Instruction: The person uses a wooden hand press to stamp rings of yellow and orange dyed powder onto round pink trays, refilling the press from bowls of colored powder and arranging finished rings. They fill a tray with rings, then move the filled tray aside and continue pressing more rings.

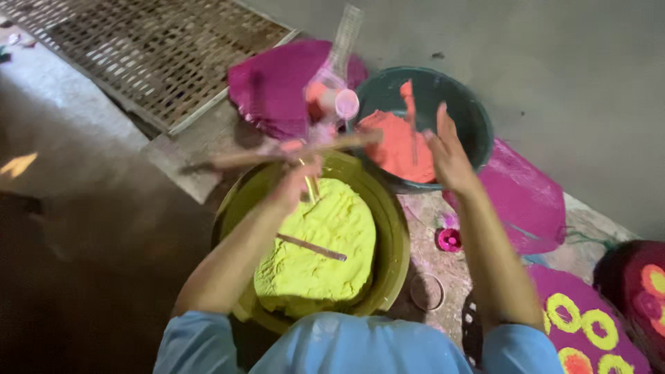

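Yellow-green powder (315, 246) fills a green basin (395, 242) on the floor, a thin stick (312, 247) lying across it. Left hand (298, 181) is closed around a long wooden stick (291, 152), held level above the basin's far rim. Right hand (449, 154) hangs open, fingers spread, holding nothing, over orange powder (395, 145) in a dark tub (471, 118) behind.

Yellow-green powder (315, 242), orange powder (398, 142), magenta heap (277, 83)
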Available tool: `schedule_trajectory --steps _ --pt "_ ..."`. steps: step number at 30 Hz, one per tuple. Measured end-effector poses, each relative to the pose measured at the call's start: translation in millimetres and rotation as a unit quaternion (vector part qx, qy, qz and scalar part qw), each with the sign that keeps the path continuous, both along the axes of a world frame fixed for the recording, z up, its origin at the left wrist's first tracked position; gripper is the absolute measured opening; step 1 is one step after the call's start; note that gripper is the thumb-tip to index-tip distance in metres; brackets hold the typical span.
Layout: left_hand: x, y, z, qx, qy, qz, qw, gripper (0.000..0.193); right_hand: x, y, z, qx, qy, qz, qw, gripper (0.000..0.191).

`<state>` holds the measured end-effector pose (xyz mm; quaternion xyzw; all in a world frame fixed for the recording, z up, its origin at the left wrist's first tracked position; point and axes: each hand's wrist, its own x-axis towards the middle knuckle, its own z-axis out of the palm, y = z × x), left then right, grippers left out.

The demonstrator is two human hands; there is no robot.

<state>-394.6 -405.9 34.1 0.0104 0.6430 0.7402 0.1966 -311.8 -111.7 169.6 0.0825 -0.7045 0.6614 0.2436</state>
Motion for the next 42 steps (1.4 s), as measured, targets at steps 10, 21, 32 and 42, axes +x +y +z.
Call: schedule_trajectory --steps 10,21,32,42 --pt "130 58 45 -0.066 0.3 -0.403 0.862 0.053 154 -33 15 -0.135 0.124 0.097 0.978 0.064" --pt "207 97 133 -0.187 0.432 -0.505 0.723 0.036 281 -49 23 0.457 0.276 -0.123 0.836 0.057" --pt "311 252 105 -0.1 0.423 -0.574 0.694 0.073 477 135 -38 0.033 -0.343 0.127 0.93 0.096" --pt "438 300 -97 -0.217 0.333 -0.19 0.898 0.115 627 203 -56 -0.248 -0.175 -0.044 0.952 0.093"
